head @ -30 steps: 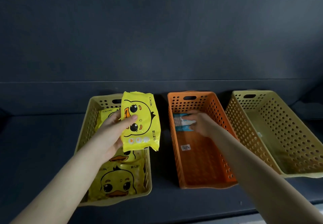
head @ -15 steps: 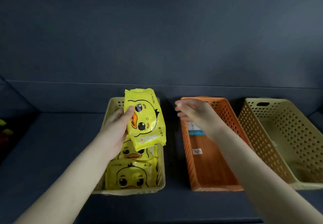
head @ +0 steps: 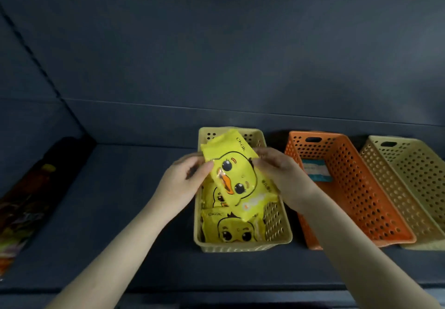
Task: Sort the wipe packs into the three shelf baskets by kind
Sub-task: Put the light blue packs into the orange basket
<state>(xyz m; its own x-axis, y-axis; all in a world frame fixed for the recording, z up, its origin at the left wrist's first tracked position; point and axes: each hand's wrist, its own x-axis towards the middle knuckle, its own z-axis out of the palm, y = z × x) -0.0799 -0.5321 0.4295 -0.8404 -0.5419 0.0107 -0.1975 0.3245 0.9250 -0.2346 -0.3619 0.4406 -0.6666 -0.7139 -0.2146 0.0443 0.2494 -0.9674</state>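
Head view, frame centre: left hand [head: 181, 187] and right hand [head: 281, 178] pinch the duck pack [head: 231, 172] by its sides, just above the basket [head: 240, 246]. Placing step, I judge; next it should go down flat.

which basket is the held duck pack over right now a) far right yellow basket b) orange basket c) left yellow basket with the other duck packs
C: the left hand and right hand hold the duck pack above the left yellow basket, where other duck packs lie; the orange basket sits apart to the right.
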